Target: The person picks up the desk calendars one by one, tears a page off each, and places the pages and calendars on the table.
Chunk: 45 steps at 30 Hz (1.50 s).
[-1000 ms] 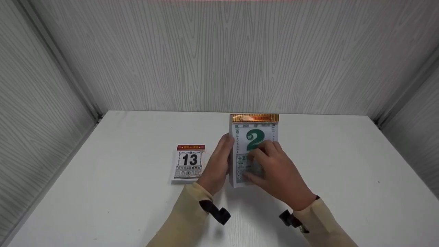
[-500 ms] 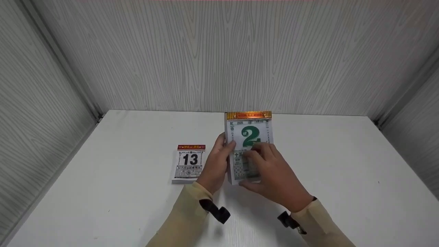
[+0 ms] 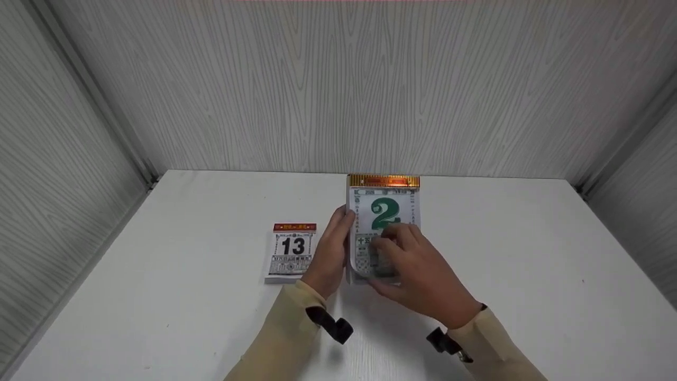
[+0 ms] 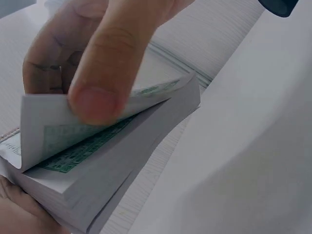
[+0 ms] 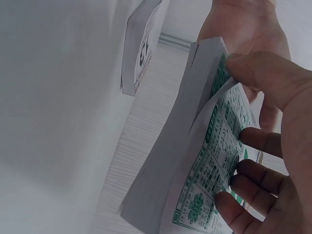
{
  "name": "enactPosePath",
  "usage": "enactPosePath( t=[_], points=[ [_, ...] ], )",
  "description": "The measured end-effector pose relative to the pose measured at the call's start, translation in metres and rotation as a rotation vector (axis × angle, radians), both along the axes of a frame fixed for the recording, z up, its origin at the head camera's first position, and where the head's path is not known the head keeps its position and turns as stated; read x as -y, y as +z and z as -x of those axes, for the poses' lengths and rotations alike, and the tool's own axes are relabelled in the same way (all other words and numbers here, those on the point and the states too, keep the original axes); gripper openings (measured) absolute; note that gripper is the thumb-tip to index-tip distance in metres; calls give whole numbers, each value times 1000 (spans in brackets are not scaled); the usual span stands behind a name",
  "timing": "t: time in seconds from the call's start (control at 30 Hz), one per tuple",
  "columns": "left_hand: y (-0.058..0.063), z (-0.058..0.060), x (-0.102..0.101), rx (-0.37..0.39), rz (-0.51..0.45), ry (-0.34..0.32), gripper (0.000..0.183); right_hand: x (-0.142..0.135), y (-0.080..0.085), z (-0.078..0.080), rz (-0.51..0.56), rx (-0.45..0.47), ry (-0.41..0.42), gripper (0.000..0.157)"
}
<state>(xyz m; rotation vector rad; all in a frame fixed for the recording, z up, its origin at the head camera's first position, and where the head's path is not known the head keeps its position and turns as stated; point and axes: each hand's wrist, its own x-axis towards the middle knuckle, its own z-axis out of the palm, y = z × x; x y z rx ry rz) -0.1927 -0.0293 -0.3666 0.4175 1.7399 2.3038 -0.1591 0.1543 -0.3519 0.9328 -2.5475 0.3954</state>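
My left hand point(image 3: 328, 259) holds a thick tear-off calendar point(image 3: 385, 211) by its left side, in the middle of the head view. The calendar stands tilted toward me, with a green 2 under a gold-and-red header. Across its lower front, my right hand point(image 3: 426, 272) has its thumb at the bottom edge and its curled fingers on the printed face. In the left wrist view the top sheet point(image 4: 44, 114) bends up from the stack, with the right thumb point(image 4: 100, 80) against its white back. The right wrist view shows the lifted sheet point(image 5: 217, 146) between that thumb and the fingers.
A smaller calendar point(image 3: 293, 254) with a black 13 and a red header lies on the white table point(image 3: 185, 275), left of my left hand. Grey wood-grain panels point(image 3: 338, 84) enclose the table at the back and sides.
The large calendar has shifted slightly left. Its top sheet now curls up at the lower left corner. My left thumb came onto the front, then slid back to the side edge.
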Motion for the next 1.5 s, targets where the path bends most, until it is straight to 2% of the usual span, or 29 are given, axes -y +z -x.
enactPosePath(
  t=[0.13,0.23,0.63,0.97,1.1,1.3,1.5],
  points=[
    [0,1,0,1,-36,6,56,0,3,-2,9,-19,31,23],
    [-1,2,0,-12,-52,23,56,1,4,-3,3,-17,51,15],
    [-3,3,-1,-43,-34,38,52,0,6,-2,15,17,36,22],
    [-6,5,-2,-79,-73,3,49,-2,6,-2,81,24,44,29],
    [-7,5,-2,-59,-53,21,54,-3,5,-1,101,28,47,28],
    [-7,6,-4,-24,-45,36,47,-4,4,0,118,16,60,32],
    [-7,8,-4,-7,35,104,55,-3,2,-1,126,37,84,26]
  ],
)
